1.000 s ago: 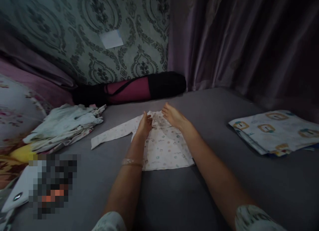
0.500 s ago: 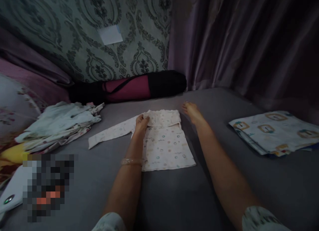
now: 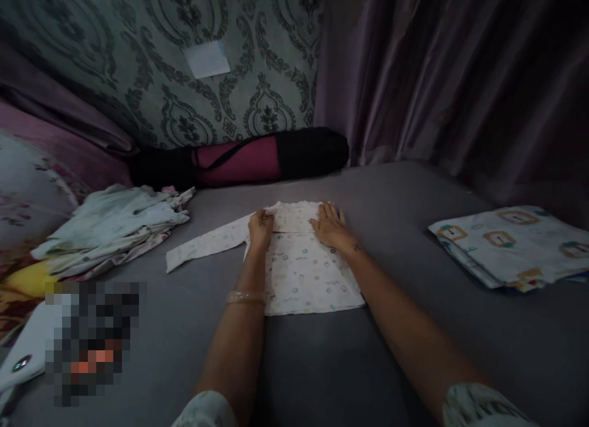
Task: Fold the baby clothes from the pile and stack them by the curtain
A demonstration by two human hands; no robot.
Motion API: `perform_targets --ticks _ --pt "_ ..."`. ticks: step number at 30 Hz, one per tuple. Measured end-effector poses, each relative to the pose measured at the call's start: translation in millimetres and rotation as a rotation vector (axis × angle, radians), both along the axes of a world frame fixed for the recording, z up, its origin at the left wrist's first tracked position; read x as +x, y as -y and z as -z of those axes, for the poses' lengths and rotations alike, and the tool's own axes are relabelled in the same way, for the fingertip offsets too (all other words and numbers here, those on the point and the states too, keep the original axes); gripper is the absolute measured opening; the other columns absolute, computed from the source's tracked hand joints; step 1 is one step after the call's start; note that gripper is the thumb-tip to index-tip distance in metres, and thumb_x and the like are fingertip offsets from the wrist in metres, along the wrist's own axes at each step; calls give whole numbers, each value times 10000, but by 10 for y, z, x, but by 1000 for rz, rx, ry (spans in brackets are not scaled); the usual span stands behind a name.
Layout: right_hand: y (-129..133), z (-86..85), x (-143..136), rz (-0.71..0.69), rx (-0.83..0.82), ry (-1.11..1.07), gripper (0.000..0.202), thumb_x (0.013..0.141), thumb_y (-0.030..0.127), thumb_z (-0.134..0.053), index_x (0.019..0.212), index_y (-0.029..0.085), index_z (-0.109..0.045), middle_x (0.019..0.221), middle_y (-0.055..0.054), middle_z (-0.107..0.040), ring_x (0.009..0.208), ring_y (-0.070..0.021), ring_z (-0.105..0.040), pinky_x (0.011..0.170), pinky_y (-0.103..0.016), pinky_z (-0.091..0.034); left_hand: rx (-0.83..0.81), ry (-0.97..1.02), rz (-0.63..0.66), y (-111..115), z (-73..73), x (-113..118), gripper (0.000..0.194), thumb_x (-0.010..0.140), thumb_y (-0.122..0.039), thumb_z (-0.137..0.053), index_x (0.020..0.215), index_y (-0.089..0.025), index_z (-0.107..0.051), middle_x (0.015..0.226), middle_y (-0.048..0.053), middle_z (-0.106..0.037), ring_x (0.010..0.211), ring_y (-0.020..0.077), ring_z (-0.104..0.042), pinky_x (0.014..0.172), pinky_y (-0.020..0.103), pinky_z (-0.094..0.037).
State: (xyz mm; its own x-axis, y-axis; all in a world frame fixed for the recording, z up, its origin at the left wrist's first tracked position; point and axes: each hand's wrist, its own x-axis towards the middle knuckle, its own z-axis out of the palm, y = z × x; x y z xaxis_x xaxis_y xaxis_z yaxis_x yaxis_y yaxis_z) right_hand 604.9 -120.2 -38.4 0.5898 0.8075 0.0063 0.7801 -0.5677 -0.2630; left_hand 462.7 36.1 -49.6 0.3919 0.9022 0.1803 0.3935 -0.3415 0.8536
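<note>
A small white long-sleeved shirt (image 3: 304, 273) with a tiny print lies on the grey sheet. One sleeve (image 3: 209, 243) stretches out to the left; the other is folded across the top of the chest. At the left shoulder my left hand (image 3: 260, 229) is closed, its curled fingers pinching the fabric near the folded sleeve's end. Flat on the right shoulder rests my right hand (image 3: 332, 227), fingers stretched out and pressing on the folded sleeve.
Piled clothes (image 3: 124, 221) sit at the left, beside a white device (image 3: 30, 347) and a blurred-out patch. Folded printed cloth (image 3: 510, 243) lies at the right. A black and maroon long bag (image 3: 239, 160) runs along the wall, with purple curtains (image 3: 391, 77) beside it.
My right hand has moved left from beside the shirt and come down flat on its right shoulder. My left hand keeps its hold at the left shoulder.
</note>
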Motion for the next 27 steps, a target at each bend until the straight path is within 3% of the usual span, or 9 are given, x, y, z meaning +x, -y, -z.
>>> perform_targets --ticks 5,11,16,19,22,27 --pt "-17 47 21 8 -46 2 712 980 473 -186 1519 9 -180 1599 -156 -125 1475 -280 -49 1183 -461 -73 102 -140 -56 20 -46 -49 246 769 -251 -580 976 -151 -669 890 75 -706 886 221 -645 800 290 -463" --pt "-16 43 27 12 -61 0 712 981 470 -171 1516 1 -189 1598 -153 -136 1474 -275 -64 1183 -455 -93 124 -196 -141 -40 28 -62 280 797 -259 -578 1052 -148 -609 872 85 -688 883 233 -649 824 330 -475" --pt "-14 43 39 6 -62 -12 706 981 468 -180 1516 7 -195 1600 -146 -126 1475 -272 -57 1181 -462 -101 230 -294 -190 -35 23 -79 309 809 -149 -514 1110 -118 -576 947 135 -660 991 267 -622 889 378 -457" --pt "-7 7 28 13 -42 11 687 980 456 -188 1516 27 -214 1597 -149 -141 1473 -271 -76 1180 -478 -86 302 -343 -202 -43 -42 -127 333 804 -111 -494 1127 -96 -574 1017 171 -639 1060 287 -588 932 412 -435" --pt "-6 -16 15 8 27 81 687 979 456 -179 1518 31 -208 1594 -157 -152 1473 -266 -85 1182 -474 -50 314 -303 -218 -87 -154 -178 293 850 -175 -485 1120 -110 -579 1014 160 -642 1046 278 -591 925 415 -441" --pt "-34 86 50 23 -37 32 740 972 487 -165 1507 -24 -199 1592 -185 -130 1469 -289 -92 1184 -435 -87 310 -222 -244 -97 -347 -210 267 887 -236 -466 1094 -127 -594 981 124 -667 1006 247 -613 914 377 -451"
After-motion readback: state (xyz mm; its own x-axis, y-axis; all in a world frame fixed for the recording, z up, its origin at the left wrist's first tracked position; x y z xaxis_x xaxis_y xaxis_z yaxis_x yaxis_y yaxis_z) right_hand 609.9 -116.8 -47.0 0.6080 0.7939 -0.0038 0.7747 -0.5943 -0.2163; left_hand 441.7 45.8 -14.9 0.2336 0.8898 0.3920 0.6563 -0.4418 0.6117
